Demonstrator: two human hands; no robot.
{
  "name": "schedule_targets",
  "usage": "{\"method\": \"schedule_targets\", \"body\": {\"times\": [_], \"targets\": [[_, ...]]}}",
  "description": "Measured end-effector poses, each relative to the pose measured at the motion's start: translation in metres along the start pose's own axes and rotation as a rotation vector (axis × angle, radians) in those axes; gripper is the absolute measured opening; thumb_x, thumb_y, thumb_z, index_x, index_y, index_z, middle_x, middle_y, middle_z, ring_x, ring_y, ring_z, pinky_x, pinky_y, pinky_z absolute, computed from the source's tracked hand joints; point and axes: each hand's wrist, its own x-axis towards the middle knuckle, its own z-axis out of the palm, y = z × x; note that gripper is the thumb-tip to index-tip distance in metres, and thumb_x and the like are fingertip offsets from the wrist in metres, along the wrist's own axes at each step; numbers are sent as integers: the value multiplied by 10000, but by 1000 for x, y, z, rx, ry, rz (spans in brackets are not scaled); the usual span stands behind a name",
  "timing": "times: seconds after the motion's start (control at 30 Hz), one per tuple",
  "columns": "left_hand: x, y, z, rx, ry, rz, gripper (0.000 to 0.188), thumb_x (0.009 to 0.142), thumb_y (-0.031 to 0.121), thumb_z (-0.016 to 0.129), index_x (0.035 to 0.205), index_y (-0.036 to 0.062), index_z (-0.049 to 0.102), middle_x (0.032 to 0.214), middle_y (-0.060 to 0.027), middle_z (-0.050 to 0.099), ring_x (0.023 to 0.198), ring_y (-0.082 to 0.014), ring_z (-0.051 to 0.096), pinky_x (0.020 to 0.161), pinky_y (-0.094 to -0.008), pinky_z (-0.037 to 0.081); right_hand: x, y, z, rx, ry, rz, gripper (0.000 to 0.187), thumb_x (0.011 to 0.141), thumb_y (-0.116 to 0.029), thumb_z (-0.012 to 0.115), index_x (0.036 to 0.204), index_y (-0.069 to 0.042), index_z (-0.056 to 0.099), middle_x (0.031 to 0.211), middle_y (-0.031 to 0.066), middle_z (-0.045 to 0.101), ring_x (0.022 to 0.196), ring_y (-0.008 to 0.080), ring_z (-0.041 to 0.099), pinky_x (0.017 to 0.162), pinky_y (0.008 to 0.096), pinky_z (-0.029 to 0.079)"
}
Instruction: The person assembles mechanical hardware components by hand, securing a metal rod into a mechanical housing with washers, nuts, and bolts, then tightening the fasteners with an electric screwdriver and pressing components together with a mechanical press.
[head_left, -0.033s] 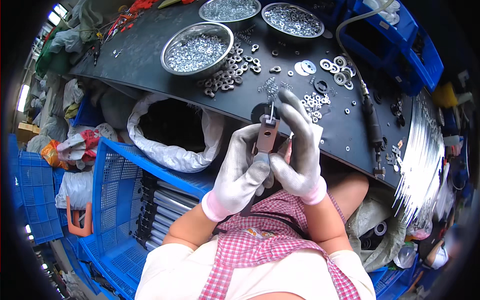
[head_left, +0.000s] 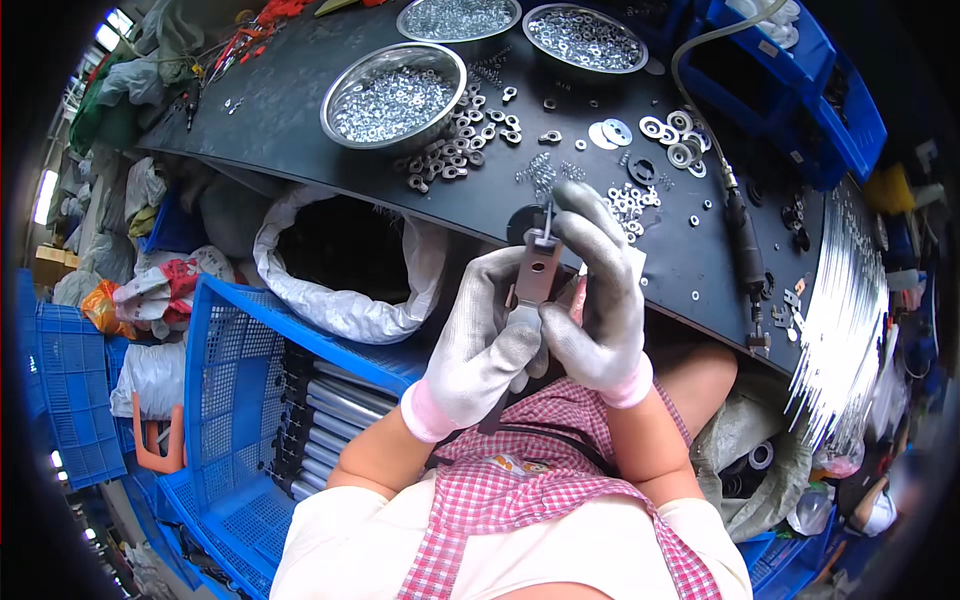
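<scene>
My left hand (head_left: pixel 468 345), in a grey-white work glove with a pink cuff, is closed round a narrow metal bracket (head_left: pixel 536 281) with a round hole. Its thumb presses on the bracket's lower part. A thin metal rod (head_left: pixel 548 222) stands up from the bracket's far end, through a small dark piece. Gloved alike, my right hand (head_left: pixel 603 320) is close on the right, its fingers stretched upward in a curve and the thumb apart from them. The fingertips are beside the rod and the thumb tip is at the bracket's side. A dark strip (head_left: pixel 492 415) hangs below my left hand.
On the black table (head_left: pixel 270 130) stand steel bowls (head_left: pixel 452 118) of small metal parts. Loose lugs (head_left: pixel 450 160), springs (head_left: pixel 540 172) and washers (head_left: pixel 685 140) lie nearby. An air tool (head_left: pixel 742 235) with a hose rests at right. A blue crate (head_left: pixel 235 290) with metal tubes stands lower left.
</scene>
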Motion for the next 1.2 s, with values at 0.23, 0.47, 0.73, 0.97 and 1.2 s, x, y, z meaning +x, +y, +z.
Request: {"method": "schedule_targets", "body": {"times": [0.23,0.47,0.73,0.97,1.2], "targets": [[-5,7,-4,-237,-160,-202,637,934,426,554,1328,4,284,1047,-88,528,616,-50,542,451,-143,405,3,-1,-11,102,-85,23,534,644,-55,696,1170,-44,609,1253,211,560,1204,414,511,1014,473,398],[-6,3,4,-164,-238,-219,560,958,407,518,1342,70,289,979,-63,518,612,-42,535,449,-144,390,-11,-9,-19,80,24,169,423,648,-20,690,1069,-23,652,1124,180,631,1102,354,599,916,389,488],[-8,2,17,-54,-226,-221,598,949,403,539,1352,42,285,1011,-55,490,649,-53,496,529,-185,415,-16,-3,-32,290,44,103,340,708,-64,720,1034,-11,641,1077,160,638,1096,312,599,950,416,461],[-27,-23,-15,190,-211,-26,531,991,305,475,1371,-8,276,1055,-67,520,673,-63,470,629,-223,447,15,33,-59,323,-449,235,375,732,28,592,1094,-46,654,1205,133,608,1192,277,539,1003,383,405],[-44,-36,-40,400,-37,23,553,969,316,523,1359,-4,297,946,-54,521,606,-60,488,520,-186,396,107,160,-16,-804,-381,726,366,853,-372,601,1014,-53,679,1031,184,666,988,335,630,854,420,496]]}}
